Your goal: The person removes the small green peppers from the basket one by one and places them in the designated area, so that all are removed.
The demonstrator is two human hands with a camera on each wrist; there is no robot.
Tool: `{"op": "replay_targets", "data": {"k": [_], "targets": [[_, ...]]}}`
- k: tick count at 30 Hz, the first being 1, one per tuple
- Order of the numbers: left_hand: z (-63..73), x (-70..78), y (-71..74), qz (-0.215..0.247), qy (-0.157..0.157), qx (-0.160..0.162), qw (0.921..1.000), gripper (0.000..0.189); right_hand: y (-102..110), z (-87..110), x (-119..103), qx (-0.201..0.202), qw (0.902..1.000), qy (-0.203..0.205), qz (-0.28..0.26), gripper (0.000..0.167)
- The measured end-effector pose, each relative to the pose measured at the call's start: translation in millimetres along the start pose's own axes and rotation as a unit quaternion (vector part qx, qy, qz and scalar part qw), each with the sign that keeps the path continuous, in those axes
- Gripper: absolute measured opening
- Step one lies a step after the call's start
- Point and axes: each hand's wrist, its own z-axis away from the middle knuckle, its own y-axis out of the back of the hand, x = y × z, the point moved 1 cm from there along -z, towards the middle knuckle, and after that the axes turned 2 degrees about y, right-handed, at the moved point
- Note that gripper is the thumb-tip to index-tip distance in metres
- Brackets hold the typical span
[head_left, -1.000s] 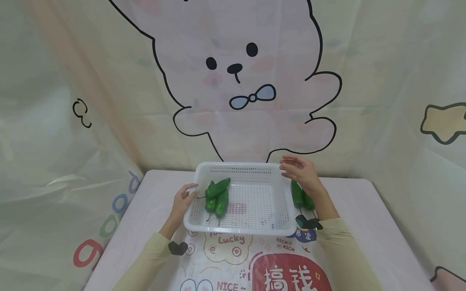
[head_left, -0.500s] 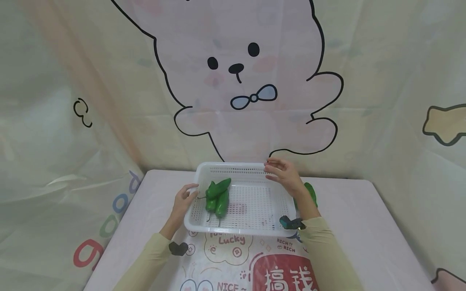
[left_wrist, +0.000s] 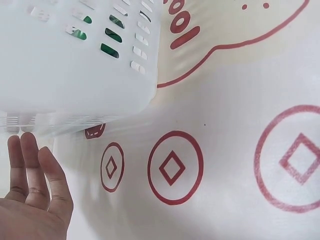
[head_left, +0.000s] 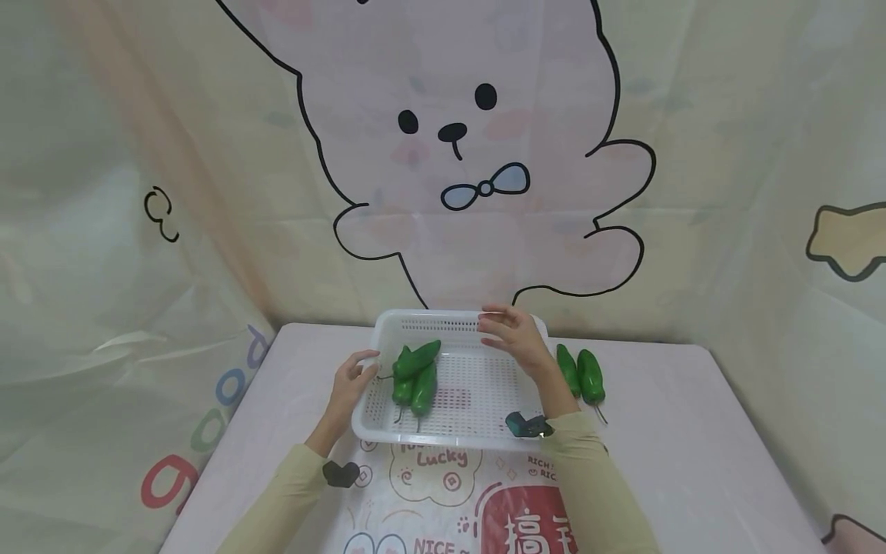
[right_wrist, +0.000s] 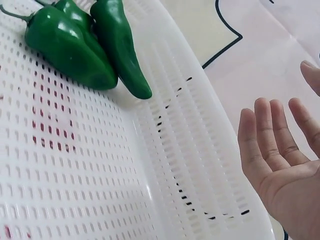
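White basket [head_left: 471, 385], three green peppers [head_left: 418, 359] inside. Left hand [head_left: 348, 385]: fingers extended, at basket's left. Right hand [head_left: 517, 338]: empty, fingers extended, above.

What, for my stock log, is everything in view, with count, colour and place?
Peppers in the basket: 3 visible, green, piled toward its left side
Loose peppers: 2, green, on the table to the right of the basket
Basket: 1, white, on the table
Table: 1, white, under the basket
Table prints: several, mainly red, front middle
Bear drawing: 1, pale pink, on the backdrop behind the table
Star drawing: 1, tan, far right
Wall letters: 4, mixed colours, left
Sleeves: 2, pale yellow, at the bottom
Left hand: 1, bare, at the basket's left rim
Right hand: 1, bare, near the basket's far right corner
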Motion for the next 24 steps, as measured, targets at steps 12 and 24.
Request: {"op": "replay_targets", "data": {"k": [12, 24], "targets": [[0.8, -0.8, -0.2, 0.003, -0.01, -0.006, 0.9999, 0.038, -26, -10.7, 18, -0.001, 0.9998, -0.004, 0.02, 0.051], [2.8, 1.8, -1.1, 0.0, -0.018, -0.009, 0.9998, 0.038, -49, -14.5, 33, 0.005, 0.9864, -0.035, 0.161, 0.06]]}}
